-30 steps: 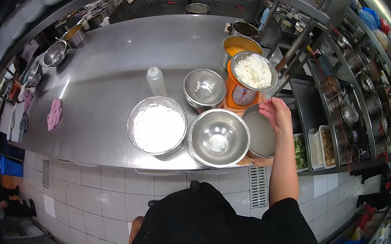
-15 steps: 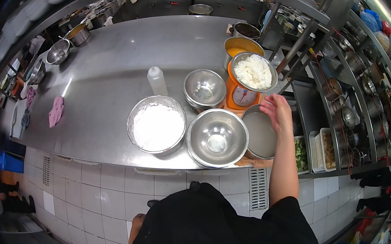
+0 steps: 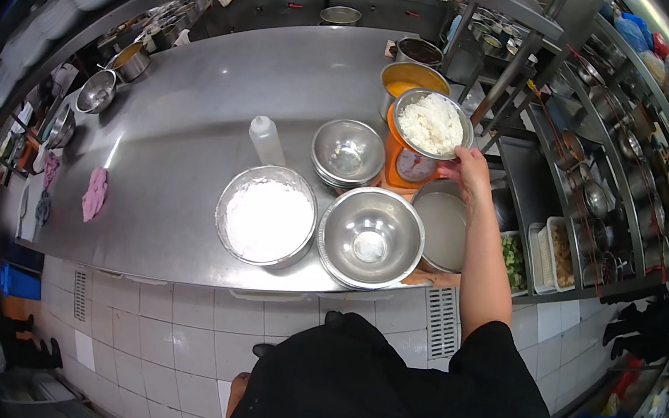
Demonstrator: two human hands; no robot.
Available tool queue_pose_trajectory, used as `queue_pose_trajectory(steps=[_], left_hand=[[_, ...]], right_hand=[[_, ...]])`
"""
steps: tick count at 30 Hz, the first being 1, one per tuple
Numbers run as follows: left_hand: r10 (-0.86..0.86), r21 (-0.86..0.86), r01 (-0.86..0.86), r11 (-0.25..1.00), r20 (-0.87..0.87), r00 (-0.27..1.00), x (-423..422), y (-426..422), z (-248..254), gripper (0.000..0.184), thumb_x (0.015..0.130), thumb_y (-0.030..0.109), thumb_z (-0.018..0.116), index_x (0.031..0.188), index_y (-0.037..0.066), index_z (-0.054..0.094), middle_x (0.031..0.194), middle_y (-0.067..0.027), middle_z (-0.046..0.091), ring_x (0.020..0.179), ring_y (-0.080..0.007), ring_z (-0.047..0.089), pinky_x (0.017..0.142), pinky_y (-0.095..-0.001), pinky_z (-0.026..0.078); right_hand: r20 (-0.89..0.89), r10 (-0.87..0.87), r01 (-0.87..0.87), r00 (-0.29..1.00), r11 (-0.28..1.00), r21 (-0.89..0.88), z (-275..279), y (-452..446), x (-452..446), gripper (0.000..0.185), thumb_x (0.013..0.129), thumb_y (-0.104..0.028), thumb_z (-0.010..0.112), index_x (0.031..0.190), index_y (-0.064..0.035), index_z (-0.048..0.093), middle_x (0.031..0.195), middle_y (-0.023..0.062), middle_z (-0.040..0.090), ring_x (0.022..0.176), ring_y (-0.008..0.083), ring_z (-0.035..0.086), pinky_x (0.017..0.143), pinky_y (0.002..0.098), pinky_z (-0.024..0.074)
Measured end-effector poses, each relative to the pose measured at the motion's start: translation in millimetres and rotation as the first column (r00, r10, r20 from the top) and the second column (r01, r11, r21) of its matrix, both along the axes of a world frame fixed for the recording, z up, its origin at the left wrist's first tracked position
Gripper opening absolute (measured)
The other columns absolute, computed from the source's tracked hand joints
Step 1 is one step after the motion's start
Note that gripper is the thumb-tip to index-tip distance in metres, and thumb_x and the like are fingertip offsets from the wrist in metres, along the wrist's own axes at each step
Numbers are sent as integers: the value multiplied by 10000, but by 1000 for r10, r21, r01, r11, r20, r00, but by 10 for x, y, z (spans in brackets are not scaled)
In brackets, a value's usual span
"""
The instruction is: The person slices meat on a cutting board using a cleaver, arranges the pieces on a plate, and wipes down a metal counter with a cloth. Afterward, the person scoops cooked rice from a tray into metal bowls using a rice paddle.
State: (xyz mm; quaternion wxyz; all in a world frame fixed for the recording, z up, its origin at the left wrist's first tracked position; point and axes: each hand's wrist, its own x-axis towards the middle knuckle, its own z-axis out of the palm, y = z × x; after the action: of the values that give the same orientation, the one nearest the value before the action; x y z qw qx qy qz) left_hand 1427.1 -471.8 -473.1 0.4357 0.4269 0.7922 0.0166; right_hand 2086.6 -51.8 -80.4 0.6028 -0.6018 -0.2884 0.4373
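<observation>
My right hand [image 3: 466,170] grips the near right rim of a steel bowl [image 3: 465,135] that holds white food [image 3: 431,122], on an orange scale [image 3: 397,152]. Below the forearm's left side is a pot of cloudy liquid [image 3: 442,226]. An empty steel bowl [image 3: 371,239] stands left of that pot, with a stack of smaller bowls [image 3: 348,152] behind it. Farther left are a bowl of white powder [image 3: 268,222] and a squeeze bottle [image 3: 267,141]. My left hand [image 3: 238,385] hangs low beside my body, mostly hidden by the black clothing, its fingers not readable.
A pot of orange liquid [image 3: 411,78] and a dark-filled pot [image 3: 419,51] stand behind the scale. A pink cloth [image 3: 94,194] lies at the table's left. Metal racks [image 3: 607,167] and food trays [image 3: 560,252] are at the right. People are at both lower sides.
My right hand has moved up and slightly left from above the liquid pot and has taken hold of the rim of the bowl with white food.
</observation>
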Motion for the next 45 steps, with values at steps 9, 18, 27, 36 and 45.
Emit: queue_pose_trajectory(steps=[9,18,27,36,45], left_hand=[[21,103,-30,994,81,996,149,366,828,413,928,393,606,1130,40,681,994,-145,722,855,-252,700,765,-371,548],[-7,100,-81,992,671,742,636,1742,2250,417,1008,301,544,1337,44,536,1230,-142,635,1005,-238,664,822,-350,545],[-388,320,464,826,920,56,1739,2322,3650,704,1003,541,454,1481,35,340,1403,-166,508,1186,-266,577,900,-417,533],[-126,36,810,586,991,48,3045,1155,3419,729,1013,533,415,1499,3,299,1496,-175,425,1336,-323,472,1118,-441,380],[-131,-99,952,290,981,142,4383,-990,3626,614,993,405,509,1437,-5,398,1394,-176,533,1240,-321,561,1044,-442,461]], right_hand=[[-14,-67,69,998,985,158,129,-188,-196,248,940,-99,504,1123,67,516,1078,189,646,935,269,679,779,421,605],[-145,-31,72,989,955,289,558,-1637,-1037,114,952,-122,555,1011,-28,580,973,75,674,856,143,660,766,320,550],[-52,-253,255,966,965,54,170,-3672,-2067,109,950,-158,610,970,-51,601,877,6,637,809,94,608,730,274,522],[103,-578,587,809,800,-123,-112,-5618,-2848,162,922,-166,615,918,-7,586,843,39,632,766,116,636,689,294,539],[-282,-849,885,447,466,-1,-220,-7780,-2838,188,1004,-182,518,1065,-11,566,1035,107,628,908,201,668,744,346,586]])
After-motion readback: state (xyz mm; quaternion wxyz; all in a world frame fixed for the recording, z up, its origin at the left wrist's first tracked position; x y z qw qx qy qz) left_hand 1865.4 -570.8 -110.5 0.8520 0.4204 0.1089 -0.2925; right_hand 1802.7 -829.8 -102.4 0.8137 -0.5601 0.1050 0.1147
